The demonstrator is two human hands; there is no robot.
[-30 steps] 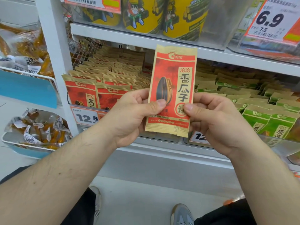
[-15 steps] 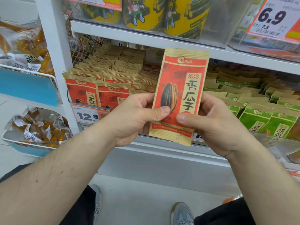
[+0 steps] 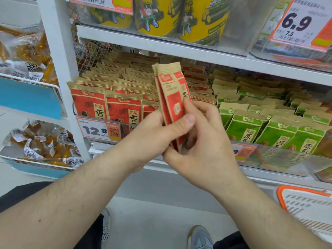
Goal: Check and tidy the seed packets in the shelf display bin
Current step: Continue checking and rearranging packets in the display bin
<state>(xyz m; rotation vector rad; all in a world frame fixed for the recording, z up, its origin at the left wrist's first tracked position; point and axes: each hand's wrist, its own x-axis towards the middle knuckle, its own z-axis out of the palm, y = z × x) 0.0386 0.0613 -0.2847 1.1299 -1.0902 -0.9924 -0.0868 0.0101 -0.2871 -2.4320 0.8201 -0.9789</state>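
Head view: my hands at the seed bin (image 3: 125, 131).
Both hands (image 3: 152, 130) (image 3: 203, 141) pinch one red packet (image 3: 172, 97) before it; red packets (image 3: 107, 97) fill it.

head view, close, facing down at shelf (image 3: 161, 45)

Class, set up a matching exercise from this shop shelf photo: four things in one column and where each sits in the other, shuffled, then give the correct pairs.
Things:
1. red seed packet
2. green seed packets
3. yellow tubs
4. 12.8 price tag

Places:
A. on the shelf above the bin
B. gripped by the left hand and right hand
C. on the bin's front edge, left
D. right section of the bin

Pairs: 1-B, 2-D, 3-A, 4-C
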